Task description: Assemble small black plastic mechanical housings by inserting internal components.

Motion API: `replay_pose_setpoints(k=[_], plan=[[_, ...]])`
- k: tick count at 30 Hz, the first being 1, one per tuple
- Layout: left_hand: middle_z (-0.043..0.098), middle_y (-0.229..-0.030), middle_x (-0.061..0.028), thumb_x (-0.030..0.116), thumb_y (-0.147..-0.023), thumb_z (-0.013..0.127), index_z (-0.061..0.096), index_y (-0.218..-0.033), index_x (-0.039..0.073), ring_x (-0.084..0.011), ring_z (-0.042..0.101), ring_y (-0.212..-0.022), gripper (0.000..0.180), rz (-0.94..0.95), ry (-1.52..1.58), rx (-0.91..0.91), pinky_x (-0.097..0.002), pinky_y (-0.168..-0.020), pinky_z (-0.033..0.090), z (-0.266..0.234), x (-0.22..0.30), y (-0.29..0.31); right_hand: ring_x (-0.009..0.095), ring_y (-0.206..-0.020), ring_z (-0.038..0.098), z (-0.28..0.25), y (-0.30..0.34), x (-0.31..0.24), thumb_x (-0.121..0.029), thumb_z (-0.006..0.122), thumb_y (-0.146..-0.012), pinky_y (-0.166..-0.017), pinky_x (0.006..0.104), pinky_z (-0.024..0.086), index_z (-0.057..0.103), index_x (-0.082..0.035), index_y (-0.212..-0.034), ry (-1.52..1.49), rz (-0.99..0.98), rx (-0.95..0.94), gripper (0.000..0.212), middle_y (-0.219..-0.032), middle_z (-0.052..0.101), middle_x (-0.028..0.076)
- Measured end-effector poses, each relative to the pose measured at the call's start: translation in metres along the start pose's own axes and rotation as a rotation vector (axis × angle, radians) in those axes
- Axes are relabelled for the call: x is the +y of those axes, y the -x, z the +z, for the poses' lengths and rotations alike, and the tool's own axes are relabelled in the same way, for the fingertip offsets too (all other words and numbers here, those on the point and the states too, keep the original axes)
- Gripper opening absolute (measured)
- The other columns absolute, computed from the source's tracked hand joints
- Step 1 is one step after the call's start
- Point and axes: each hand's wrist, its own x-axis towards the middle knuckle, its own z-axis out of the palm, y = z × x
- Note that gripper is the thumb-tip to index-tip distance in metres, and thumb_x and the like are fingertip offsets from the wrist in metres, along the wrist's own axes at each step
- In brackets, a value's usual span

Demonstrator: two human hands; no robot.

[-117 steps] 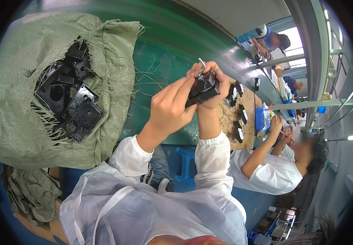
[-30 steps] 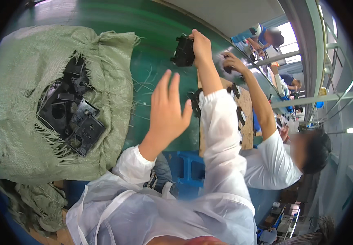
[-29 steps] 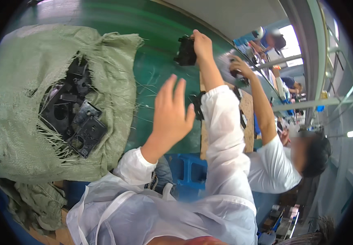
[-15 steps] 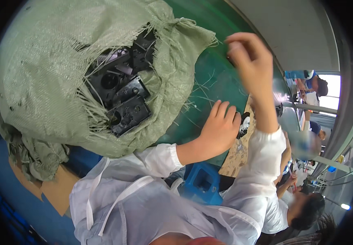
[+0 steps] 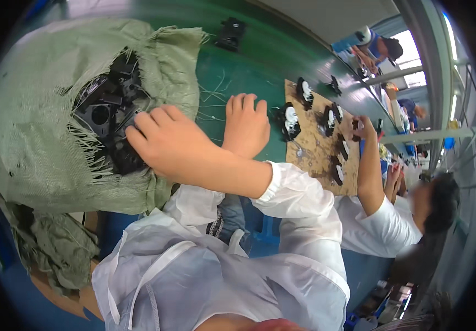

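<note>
A pale green woven sack (image 5: 39,127) with a torn, frayed opening holds several black plastic housings (image 5: 100,116). My right hand (image 5: 174,146) reaches across my left wrist to the right edge of that opening. Its fingers curl down onto a black housing, and the thumb and fingertips are partly hidden. My left hand (image 5: 247,127) lies palm down on the green tabletop (image 5: 254,71), to the right of the sack. Its fingers are stretched out, slightly apart, and hold nothing. The right forearm covers the left wrist.
A black housing (image 5: 231,34) lies at the far side of the table. Right of my left hand, a speckled tan board (image 5: 309,143) carries several black-and-white assemblies (image 5: 290,121). A co-worker in white (image 5: 370,226) reaches over that board. Crumpled sacking (image 5: 61,248) hangs at the lower left.
My right hand has swung from the far right down and left to the sack's opening, crossing over my left arm. My left hand stays on the table. The view has turned, showing more board.
</note>
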Motion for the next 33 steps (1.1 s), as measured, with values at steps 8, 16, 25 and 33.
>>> replay_pose_setpoints(k=[8,16,25,33], plan=[[0.058,-0.112,-0.0159,0.008,-0.075,0.066,0.066,-0.102,0.006,-0.0366,0.051,-0.102,0.027,-0.055,0.01,-0.119,-0.0468,-0.092,0.041,0.027,-0.001,-0.019,0.029,-0.094,0.057,-0.093,0.088,0.042,-0.008,0.078,-0.062,-0.083,0.0336,0.049,0.057,-0.006,-0.126,-0.385,0.408,0.309,0.067,-0.112,0.059,0.012],[0.062,-0.11,-0.0174,0.014,-0.08,0.064,0.07,-0.103,0.01,-0.037,0.053,-0.1,0.025,-0.043,-0.2,-0.375,-0.0473,-0.088,0.043,0.042,-0.007,-0.069,0.021,-0.1,0.06,-0.112,0.208,0.068,0.006,0.075,-0.073,-0.09,0.0288,0.049,0.043,0.003,-0.141,-0.883,0.897,0.983,0.076,-0.122,0.059,0.016],[0.074,-0.101,-0.0084,0.017,-0.075,0.064,0.076,-0.088,0.011,-0.0331,0.067,-0.094,0.019,0.117,-0.043,-0.663,-0.0489,-0.088,0.046,0.107,0.059,-0.244,0.024,-0.109,0.061,-0.096,0.27,0.051,-0.015,0.063,-0.09,-0.096,0.0302,0.047,0.038,0.002,-0.146,-1.28,0.737,1.58,0.063,-0.13,0.056,0.019],[0.075,-0.102,-0.0049,0.033,-0.076,0.073,0.079,-0.097,0.017,-0.0331,0.064,-0.098,0.027,0.185,-0.227,-0.84,-0.0475,-0.091,0.044,0.219,-0.014,-0.269,0.029,-0.097,0.065,-0.034,0.28,0.022,-0.04,0.05,-0.097,-0.083,0.0368,0.054,0.038,0.001,-0.146,-1.767,0.577,1.623,0.065,-0.129,0.055,0.022]])
